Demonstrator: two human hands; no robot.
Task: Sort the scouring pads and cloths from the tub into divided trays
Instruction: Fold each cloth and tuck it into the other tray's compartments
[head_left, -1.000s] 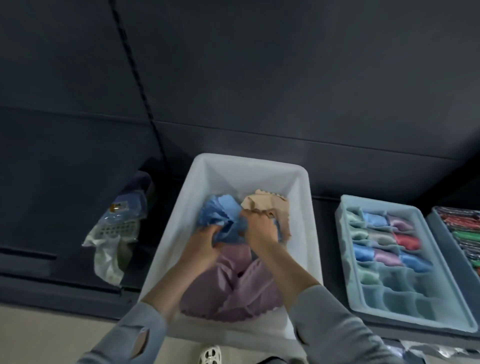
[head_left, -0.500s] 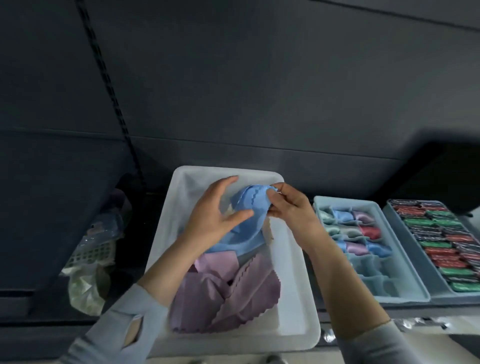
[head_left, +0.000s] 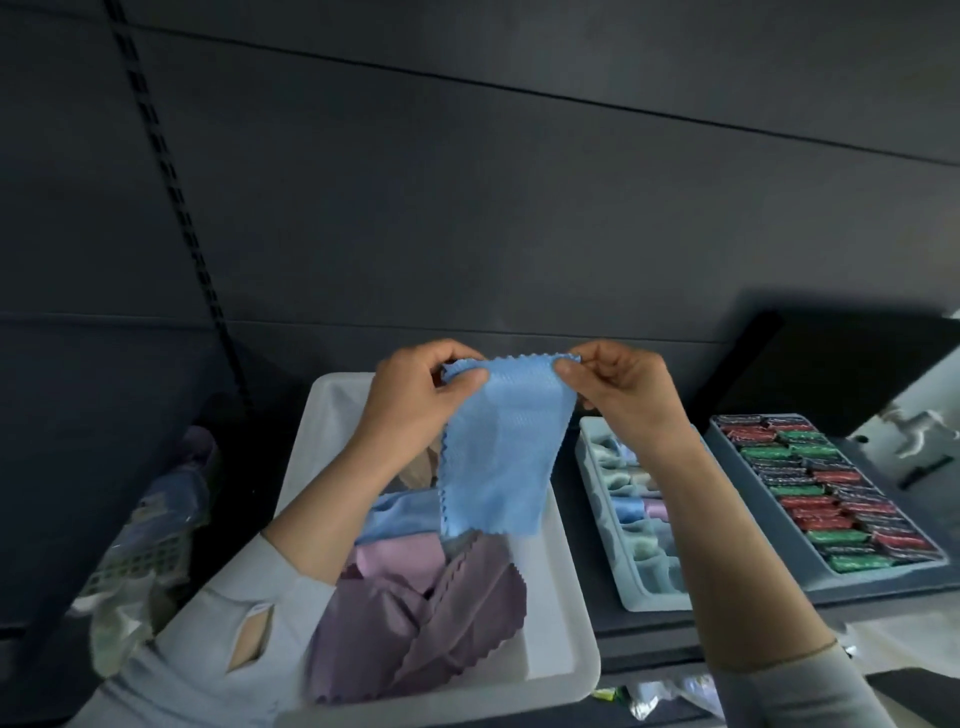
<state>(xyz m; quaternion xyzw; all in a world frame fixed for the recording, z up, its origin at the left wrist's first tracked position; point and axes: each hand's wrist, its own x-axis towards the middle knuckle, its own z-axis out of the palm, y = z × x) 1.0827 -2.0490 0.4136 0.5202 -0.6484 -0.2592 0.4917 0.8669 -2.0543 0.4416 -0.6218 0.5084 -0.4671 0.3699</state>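
Left hand (head_left: 415, 402): raised above the tub; one top corner of the blue cloth is pinched between thumb and curled fingers.
Right hand (head_left: 618, 387): raised level with the left; the other top corner of the same cloth is pinched between thumb and forefinger.
Blue cloth (head_left: 498, 457): stretched between the two hands along its zigzag top edge; the rest hangs down freely below them, over the tub.
Tub (head_left: 566, 613): white, set below both hands and between the forearms.
Tub contents: purple cloths (head_left: 441, 618) are heaped under the left forearm; a second blue piece (head_left: 400, 514) and a beige piece (head_left: 415, 470) lie beneath the left wrist, partly hidden.
Pale tray (head_left: 623, 566): divided, placed just beyond the right forearm, which covers part of it; folded pastel cloths are seen in the far compartments.
Grey tray (head_left: 883, 571): further out past the right hand; packed with red and green scouring pads (head_left: 826, 493) in rows.
Bag (head_left: 150, 540): clear plastic, crumpled, well out past the left elbow; contents blurred.
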